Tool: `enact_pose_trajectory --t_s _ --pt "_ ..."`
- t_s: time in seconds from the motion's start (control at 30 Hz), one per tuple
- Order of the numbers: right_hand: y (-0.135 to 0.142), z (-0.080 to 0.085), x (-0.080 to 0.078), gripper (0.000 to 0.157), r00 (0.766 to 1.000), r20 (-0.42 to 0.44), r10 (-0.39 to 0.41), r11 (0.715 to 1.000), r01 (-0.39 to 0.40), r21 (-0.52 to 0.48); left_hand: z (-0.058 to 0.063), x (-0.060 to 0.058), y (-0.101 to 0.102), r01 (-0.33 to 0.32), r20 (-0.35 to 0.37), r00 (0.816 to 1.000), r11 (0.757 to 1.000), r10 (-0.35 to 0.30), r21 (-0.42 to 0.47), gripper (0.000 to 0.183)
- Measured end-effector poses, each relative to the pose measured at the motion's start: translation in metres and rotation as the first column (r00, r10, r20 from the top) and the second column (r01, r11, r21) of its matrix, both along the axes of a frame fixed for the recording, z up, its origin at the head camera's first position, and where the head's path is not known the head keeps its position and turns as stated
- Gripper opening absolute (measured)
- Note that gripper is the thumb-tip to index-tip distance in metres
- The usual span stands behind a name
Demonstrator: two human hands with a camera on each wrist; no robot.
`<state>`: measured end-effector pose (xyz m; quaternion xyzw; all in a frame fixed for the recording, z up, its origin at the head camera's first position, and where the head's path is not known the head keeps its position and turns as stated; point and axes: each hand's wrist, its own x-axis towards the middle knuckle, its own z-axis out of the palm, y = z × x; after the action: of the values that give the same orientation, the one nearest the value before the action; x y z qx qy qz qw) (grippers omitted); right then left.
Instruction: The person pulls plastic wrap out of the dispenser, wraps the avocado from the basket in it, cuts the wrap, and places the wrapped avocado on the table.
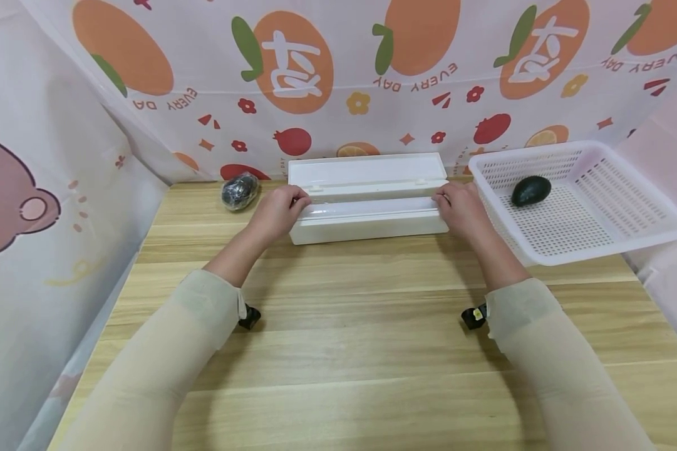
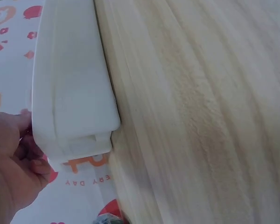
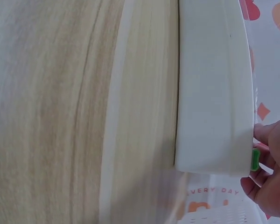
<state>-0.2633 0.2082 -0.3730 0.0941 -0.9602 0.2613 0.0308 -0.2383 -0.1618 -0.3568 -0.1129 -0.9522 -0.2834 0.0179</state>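
A long white cling film dispenser (image 1: pixel 369 229) lies across the back of the table with its lid (image 1: pixel 366 169) raised. Clear cling film (image 1: pixel 372 208) stretches over its top opening. At the dispenser's left end, my left hand (image 1: pixel 279 212) pinches the film between thumb and curled fingers. My right hand (image 1: pixel 462 207) pinches it likewise at the right end. In the right wrist view a small green piece (image 3: pixel 255 159) shows at the dispenser's end, beside the right fingers. The fingertips are partly hidden behind the dispenser in both wrist views.
A dark avocado (image 1: pixel 240 191) wrapped in clear film rests at the table's back left. To the right, a white perforated basket (image 1: pixel 614 250) holds another dark green avocado (image 1: pixel 531 190). A fruit-printed cloth (image 1: pixel 338 125) hangs right behind the dispenser.
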Motion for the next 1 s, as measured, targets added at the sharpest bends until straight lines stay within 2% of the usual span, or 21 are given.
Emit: enact_pose_trajectory --t_s 0.2,0.37,0.73,0.87,1.0 --pt "0.001 -0.001 -0.002 0.025 1.0 -0.027 -0.013 0.999 0.012 -0.04 0.003 -0.001 0.001 -0.007 -0.005 1.0 0.999 0.008 0.043 0.02" --pt "0.0 0.003 -0.003 0.027 0.999 -0.028 -0.029 0.995 0.026 -0.095 0.006 -0.001 0.001 -0.036 0.019 0.999 0.992 0.034 0.124 0.018" --pt "-0.001 0.013 -0.005 0.027 0.999 -0.019 -0.045 0.988 0.042 -0.148 0.011 -0.003 0.0 -0.096 0.066 0.995 0.949 0.08 0.301 0.019" --pt "-0.001 0.017 -0.007 0.028 0.997 0.039 -0.065 0.979 0.071 -0.189 0.012 -0.003 0.001 -0.096 0.068 0.995 0.936 0.077 0.34 0.02" --pt "0.002 0.021 -0.008 0.032 0.984 0.161 -0.081 0.952 0.124 -0.278 0.013 -0.005 0.002 -0.09 0.079 0.995 0.912 0.063 0.401 0.02"
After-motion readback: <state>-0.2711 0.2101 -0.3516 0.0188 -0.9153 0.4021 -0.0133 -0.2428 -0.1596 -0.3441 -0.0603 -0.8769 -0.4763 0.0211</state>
